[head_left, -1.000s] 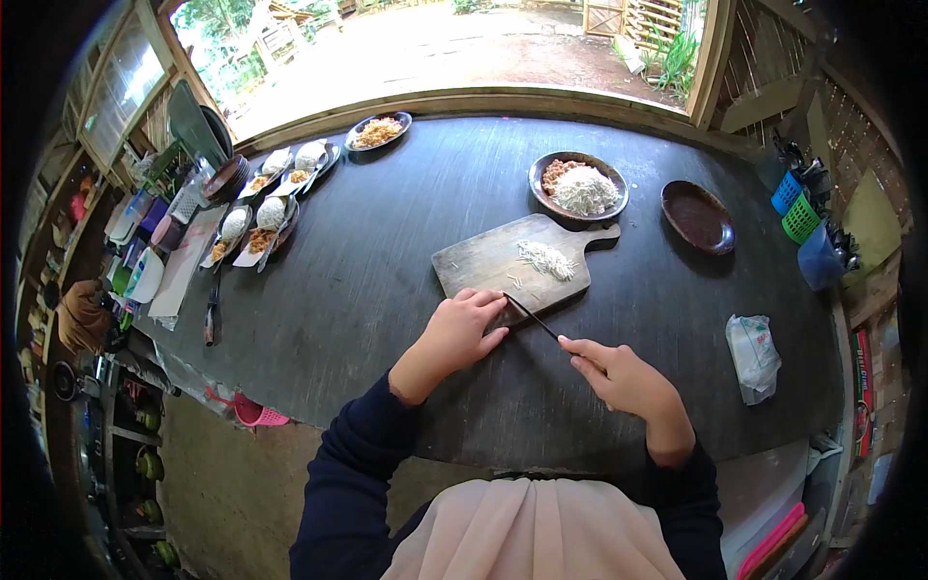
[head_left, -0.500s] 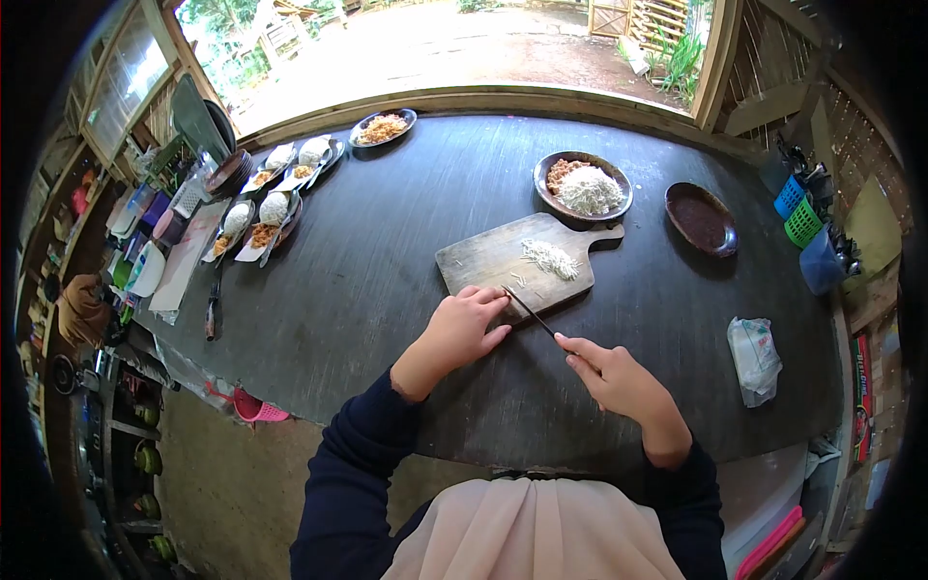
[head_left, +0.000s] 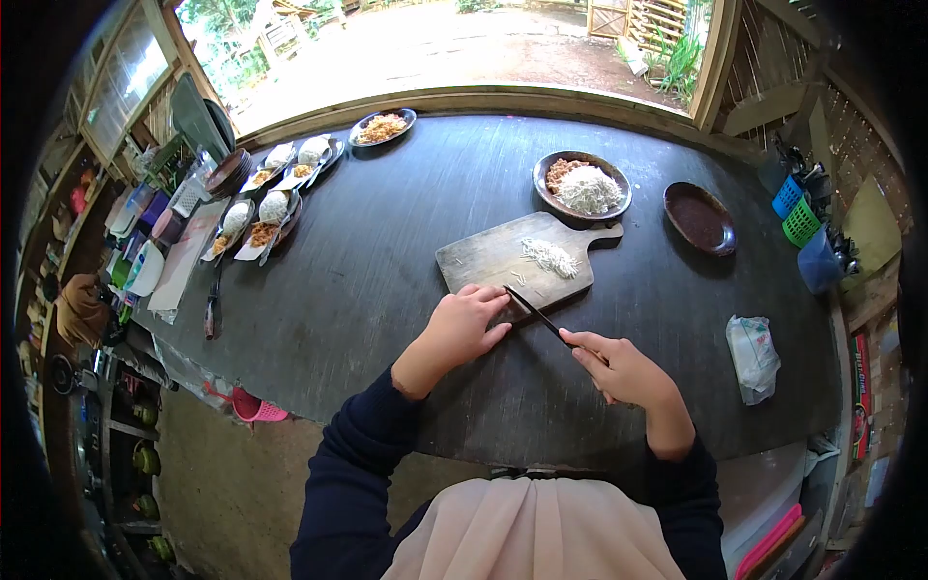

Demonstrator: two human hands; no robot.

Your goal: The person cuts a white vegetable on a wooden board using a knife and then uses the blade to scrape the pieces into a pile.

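Right hand (head_left: 628,372) closed on the handle of a knife (head_left: 537,314); blade angles up-left onto the near edge of the board (head_left: 483,259). Left hand (head_left: 462,327) rests curled at that edge, fingertips pressed together beside the blade; what they pin is hidden. White shreds (head_left: 549,256) lie mid-board. Beyond the board, a bowl (head_left: 547,191) holds white shreds and brown crumbs. Right of it, a dish (head_left: 700,218) of dark sauce. Far left, plates (head_left: 261,217) with white mounds and orange bits; a farther plate (head_left: 383,127) with orange food. Bag (head_left: 753,356) lies right, on the table (head_left: 387,232).
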